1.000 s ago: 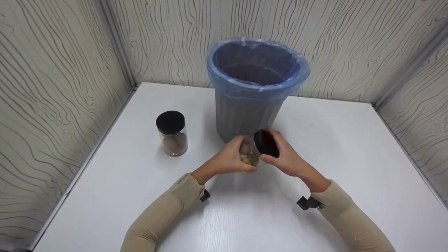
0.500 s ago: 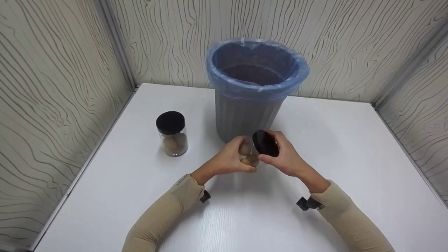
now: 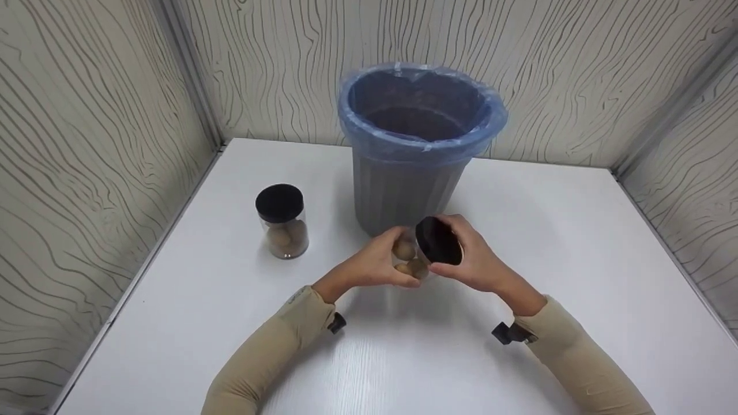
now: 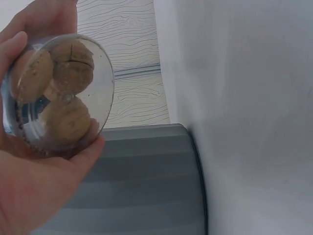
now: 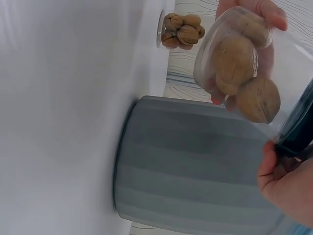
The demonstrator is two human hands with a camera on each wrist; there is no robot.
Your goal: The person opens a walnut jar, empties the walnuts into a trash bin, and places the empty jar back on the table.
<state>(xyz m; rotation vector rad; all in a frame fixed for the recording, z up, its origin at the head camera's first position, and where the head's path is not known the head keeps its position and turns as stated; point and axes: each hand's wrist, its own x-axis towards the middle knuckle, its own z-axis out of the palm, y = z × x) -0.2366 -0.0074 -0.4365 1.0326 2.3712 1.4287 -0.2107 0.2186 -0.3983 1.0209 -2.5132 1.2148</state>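
As left hand grips one jar, right hand grips its lid | one other jar | one bin

Left hand grips clear jar of walnuts; grey bin nearby.

Two jars, two black lids, at least eight walnuts, two hands, one bin, one liner

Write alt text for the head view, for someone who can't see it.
A person's left hand grips a tilted clear jar of walnuts while the right hand grips its black lid. A second lidded jar stands to the left; a gray bin with a blue liner stands behind.
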